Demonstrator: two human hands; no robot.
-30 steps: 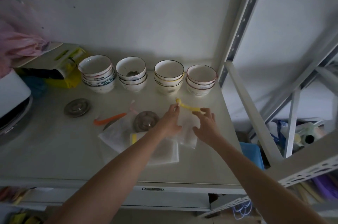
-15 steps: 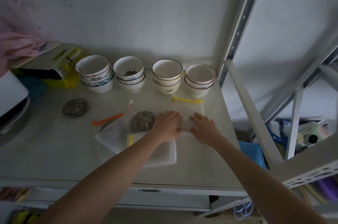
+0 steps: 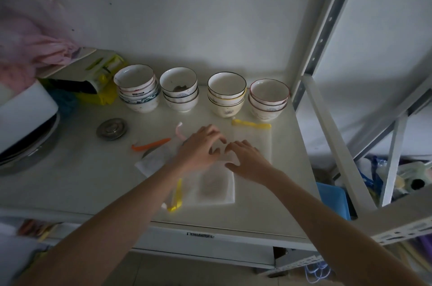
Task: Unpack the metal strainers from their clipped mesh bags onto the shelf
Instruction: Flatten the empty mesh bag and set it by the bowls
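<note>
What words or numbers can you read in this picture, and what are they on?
No text here can be read.
Dark label on the shelf's front edge: lettering there, too blurred to read.
Leftmost bowl stack: a small dark mark on one bowl's side, too small to read.
Green marks on the tilted box: blurred, unreadable.

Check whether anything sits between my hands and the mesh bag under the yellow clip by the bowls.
Nothing visible blocks it. The left hand and right hand are already over that mesh bag; its yellow clip lies just beyond the fingertips, before the bowls.
</note>
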